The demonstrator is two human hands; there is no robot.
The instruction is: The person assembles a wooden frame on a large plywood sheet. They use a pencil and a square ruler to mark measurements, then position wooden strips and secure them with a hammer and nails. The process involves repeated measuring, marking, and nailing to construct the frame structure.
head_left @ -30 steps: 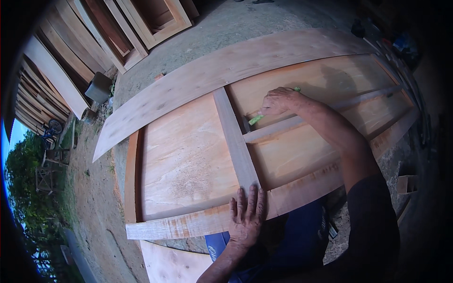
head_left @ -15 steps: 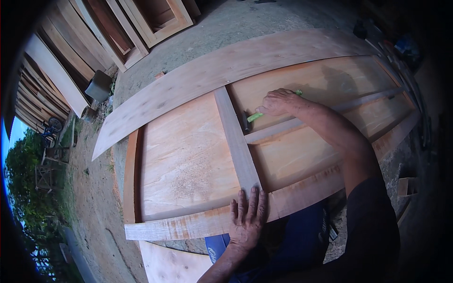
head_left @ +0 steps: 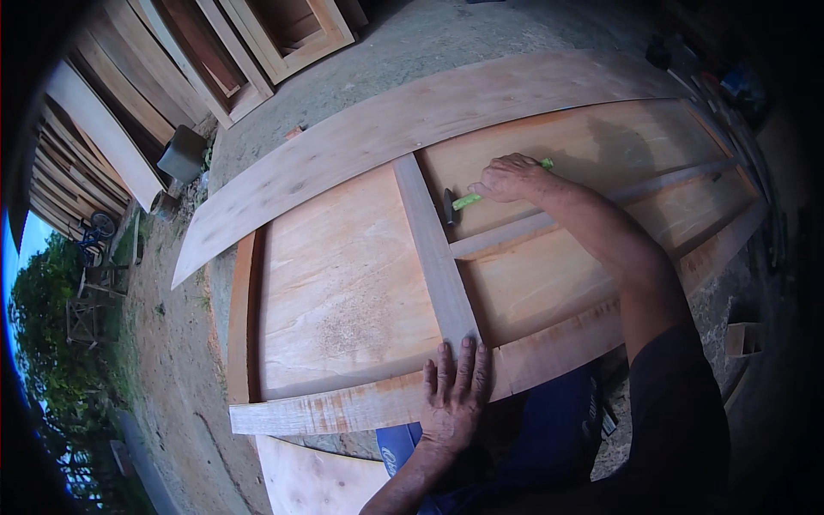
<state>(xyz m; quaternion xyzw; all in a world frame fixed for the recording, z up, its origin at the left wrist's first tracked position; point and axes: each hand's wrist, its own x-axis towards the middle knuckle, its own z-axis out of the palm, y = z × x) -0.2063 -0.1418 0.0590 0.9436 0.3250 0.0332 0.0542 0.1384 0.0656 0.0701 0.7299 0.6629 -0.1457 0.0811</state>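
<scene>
A large wooden frame [head_left: 326, 412] with a plywood backing and inner crosspieces lies across in front of me. My left hand [head_left: 453, 390] rests flat, fingers stretched out, on the near rail where the middle crosspiece [head_left: 433, 257] meets it. In my right hand [head_left: 513, 178] is a hammer [head_left: 466, 202] with a green handle, my fingers wrapped round the grip. Its dark head hangs over the far compartment, close beside the middle crosspiece. Whether the head touches the wood I cannot tell.
A long plywood strip [head_left: 343, 146] runs along the frame's far edge. Boards [head_left: 112, 129] and wooden door frames [head_left: 309, 43] lean at the upper left, near a grey bucket [head_left: 183, 154]. Another plywood piece [head_left: 313, 481] shows below the near rail.
The hammer's head has tilted and shows more of itself beside the crosspiece. My right hand keeps its hold, and my left hand stays on the near rail.
</scene>
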